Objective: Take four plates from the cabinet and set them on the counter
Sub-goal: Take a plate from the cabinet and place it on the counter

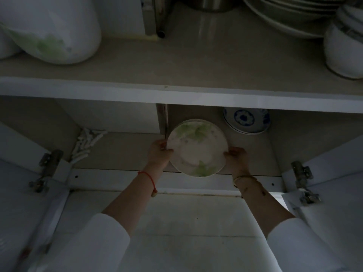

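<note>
A white plate with green leaf prints [197, 147] sits at the front of the lower cabinet shelf [121, 152], its near edge hanging over the shelf lip. More plate rims show just behind and under it, so it tops a small stack. My left hand [158, 153] grips the stack's left edge and my right hand [235, 159] grips its right edge. Both arms reach up from below in white sleeves.
A blue-patterned bowl stack [246, 119] stands behind at the right. The upper shelf [176, 95] carries a white bag [51, 30], large white dishes [290, 12] and stacked bowls [343, 46]. Both cabinet doors stand open, with hinges [302, 179] at each side. White clips [86, 142] lie at the left.
</note>
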`<state>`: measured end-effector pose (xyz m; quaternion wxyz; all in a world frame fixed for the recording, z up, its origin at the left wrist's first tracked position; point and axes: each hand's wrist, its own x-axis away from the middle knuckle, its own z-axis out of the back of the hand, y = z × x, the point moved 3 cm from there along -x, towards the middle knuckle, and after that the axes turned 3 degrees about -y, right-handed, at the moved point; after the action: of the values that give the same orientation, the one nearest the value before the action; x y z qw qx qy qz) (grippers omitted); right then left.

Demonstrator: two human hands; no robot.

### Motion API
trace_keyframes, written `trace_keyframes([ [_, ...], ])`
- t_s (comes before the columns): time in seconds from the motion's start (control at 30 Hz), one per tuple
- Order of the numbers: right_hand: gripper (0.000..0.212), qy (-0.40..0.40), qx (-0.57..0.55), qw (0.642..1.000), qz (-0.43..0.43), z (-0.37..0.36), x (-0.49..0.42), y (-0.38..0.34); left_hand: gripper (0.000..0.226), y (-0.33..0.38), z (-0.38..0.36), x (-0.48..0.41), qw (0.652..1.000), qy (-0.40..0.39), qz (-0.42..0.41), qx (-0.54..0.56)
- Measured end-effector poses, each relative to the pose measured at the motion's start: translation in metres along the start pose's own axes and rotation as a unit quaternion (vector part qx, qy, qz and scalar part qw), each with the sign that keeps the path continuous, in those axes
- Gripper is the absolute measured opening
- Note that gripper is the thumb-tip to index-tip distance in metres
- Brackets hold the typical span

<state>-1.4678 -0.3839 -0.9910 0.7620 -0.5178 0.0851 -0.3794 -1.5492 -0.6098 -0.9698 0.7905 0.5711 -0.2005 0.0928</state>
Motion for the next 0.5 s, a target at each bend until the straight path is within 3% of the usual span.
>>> trace_keyframes([
  [0.33,0.023,0.019,-0.113,0.993,0.03,0.023,0.057,-0.017,0.042,0.005,0.017,0.047,0.99,-0.032,-0.026,0.133],
  [0.5,0.024,0.003,-0.177,0.984,0.031,0.049,0.103,-0.031,0.059,0.006,0.032,0.09,0.989,-0.054,-0.026,0.132],
])
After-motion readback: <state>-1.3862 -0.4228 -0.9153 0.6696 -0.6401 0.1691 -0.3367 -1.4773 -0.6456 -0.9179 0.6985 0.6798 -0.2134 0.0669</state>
